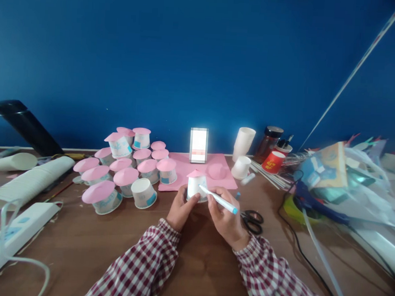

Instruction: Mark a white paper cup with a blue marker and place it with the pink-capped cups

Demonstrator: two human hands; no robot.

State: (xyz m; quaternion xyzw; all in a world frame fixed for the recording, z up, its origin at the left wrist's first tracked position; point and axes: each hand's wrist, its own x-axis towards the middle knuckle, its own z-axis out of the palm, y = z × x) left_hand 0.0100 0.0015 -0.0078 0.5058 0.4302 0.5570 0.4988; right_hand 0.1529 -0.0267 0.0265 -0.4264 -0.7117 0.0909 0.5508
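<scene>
My left hand (pixel 183 205) is closed around the lower left side of an upside-down white paper cup (pixel 194 184), which has a small pink paper cone (pixel 196 173) on top. A white marker with a light-blue end (pixel 222 202) is pinched in my right hand (pixel 226 216), its tip at the cup's right side. Whether the tip touches the cup I cannot tell. Just behind the cup, pink paper (pixel 180 160) lies flat, with a round pink piece (pixel 217 170) on it. To the left stand several upturned cups with pink cone tops (pixel 126 177) and one bare upturned cup (pixel 144 194).
Black scissors (pixel 253 222) lie right of my right hand. Behind are a white cup (pixel 241 167), a cup stack (pixel 245 139) and a red cup (pixel 274 162). A glue gun (pixel 321 204) and plastic bags crowd the right; a power strip (pixel 21 231) and long cup stack (pixel 35 180) lie left.
</scene>
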